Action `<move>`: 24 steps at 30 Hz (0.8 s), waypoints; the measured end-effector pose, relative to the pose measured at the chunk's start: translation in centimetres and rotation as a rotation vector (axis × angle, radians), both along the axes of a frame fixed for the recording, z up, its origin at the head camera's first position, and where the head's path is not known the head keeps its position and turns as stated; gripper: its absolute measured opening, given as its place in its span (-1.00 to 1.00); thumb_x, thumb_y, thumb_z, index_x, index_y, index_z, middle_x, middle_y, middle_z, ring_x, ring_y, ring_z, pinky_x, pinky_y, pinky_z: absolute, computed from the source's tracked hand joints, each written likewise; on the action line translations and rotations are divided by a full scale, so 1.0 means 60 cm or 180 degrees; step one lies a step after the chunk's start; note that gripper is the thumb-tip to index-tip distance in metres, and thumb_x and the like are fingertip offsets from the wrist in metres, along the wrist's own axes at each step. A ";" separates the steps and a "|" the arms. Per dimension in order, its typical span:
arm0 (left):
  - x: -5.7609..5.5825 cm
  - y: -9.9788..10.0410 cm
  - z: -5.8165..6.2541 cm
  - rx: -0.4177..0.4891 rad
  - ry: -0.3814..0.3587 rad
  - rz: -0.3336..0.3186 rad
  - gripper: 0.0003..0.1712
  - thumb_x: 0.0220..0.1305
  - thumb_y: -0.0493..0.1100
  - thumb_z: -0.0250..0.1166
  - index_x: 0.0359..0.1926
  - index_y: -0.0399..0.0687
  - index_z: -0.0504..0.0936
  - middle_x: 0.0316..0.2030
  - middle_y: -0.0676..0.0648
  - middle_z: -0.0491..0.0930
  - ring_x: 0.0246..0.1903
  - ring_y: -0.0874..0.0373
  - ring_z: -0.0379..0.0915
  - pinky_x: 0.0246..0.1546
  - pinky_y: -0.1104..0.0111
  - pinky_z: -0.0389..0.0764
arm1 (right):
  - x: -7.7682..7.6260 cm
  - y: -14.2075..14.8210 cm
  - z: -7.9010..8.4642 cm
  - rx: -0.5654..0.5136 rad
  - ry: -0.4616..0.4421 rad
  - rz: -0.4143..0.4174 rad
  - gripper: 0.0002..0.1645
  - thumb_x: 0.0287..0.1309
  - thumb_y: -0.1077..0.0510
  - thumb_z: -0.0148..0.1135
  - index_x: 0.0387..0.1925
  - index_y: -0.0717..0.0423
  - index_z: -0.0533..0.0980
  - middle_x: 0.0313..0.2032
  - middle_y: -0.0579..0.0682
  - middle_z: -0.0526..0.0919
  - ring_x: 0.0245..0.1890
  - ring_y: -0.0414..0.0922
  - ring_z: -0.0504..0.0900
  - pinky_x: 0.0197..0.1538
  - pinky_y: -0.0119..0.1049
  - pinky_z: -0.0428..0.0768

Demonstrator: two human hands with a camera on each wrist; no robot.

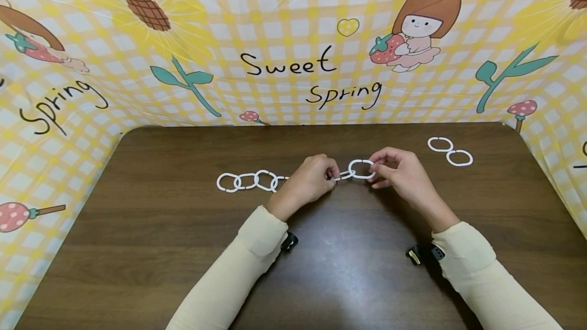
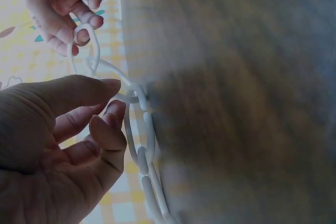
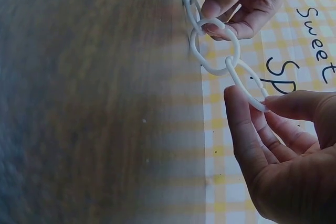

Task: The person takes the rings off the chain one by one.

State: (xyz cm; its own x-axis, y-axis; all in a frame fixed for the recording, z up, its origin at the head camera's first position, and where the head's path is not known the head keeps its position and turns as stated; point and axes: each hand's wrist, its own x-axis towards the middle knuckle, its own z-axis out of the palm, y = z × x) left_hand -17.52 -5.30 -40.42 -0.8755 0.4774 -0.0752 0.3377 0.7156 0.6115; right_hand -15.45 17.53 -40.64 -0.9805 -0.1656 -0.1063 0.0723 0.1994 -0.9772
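A row of white plastic chain links (image 1: 218, 182) runs from left to right across the table, partly hidden behind my left hand (image 1: 304, 182). Its thumb and fingers pinch a link in the right part of the chain, which the right wrist view shows as an oval white ring (image 3: 194, 51) with a small gap. At the chain's right end, my right hand (image 1: 405, 173) pinches the last link (image 1: 362, 161) between thumb and fingers. That end link (image 3: 243, 92) is hooked through its neighbour and stands tilted in the right wrist view.
Two loose white links, an upper one (image 1: 439, 138) and a lower one (image 1: 460, 165), lie at the back right of the brown wooden table (image 1: 160, 248). A yellow checked cloth (image 1: 284, 14) with printed flowers and figures hangs behind the table and at both sides.
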 end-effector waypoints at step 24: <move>-0.004 -0.001 0.005 0.0139 -0.0043 0.0081 -0.93 0.36 -0.31 0.35 -0.26 -0.11 0.76 -0.28 -0.04 0.60 -0.30 0.18 0.48 -0.25 0.46 0.48 | -0.002 -0.003 0.001 0.0170 0.0089 -0.0027 -0.74 0.36 0.45 0.17 -0.01 0.62 0.49 -0.39 -0.05 0.66 -0.43 -0.21 0.72 -0.28 -0.26 0.78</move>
State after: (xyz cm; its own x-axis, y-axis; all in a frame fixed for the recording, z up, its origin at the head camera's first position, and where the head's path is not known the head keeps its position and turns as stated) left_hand -17.73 -5.34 -40.13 -0.8865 0.4580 -0.0666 0.3113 0.6964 0.6466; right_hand -15.55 17.34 -40.57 -0.9845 -0.1520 -0.0874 0.0471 0.2509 -0.9669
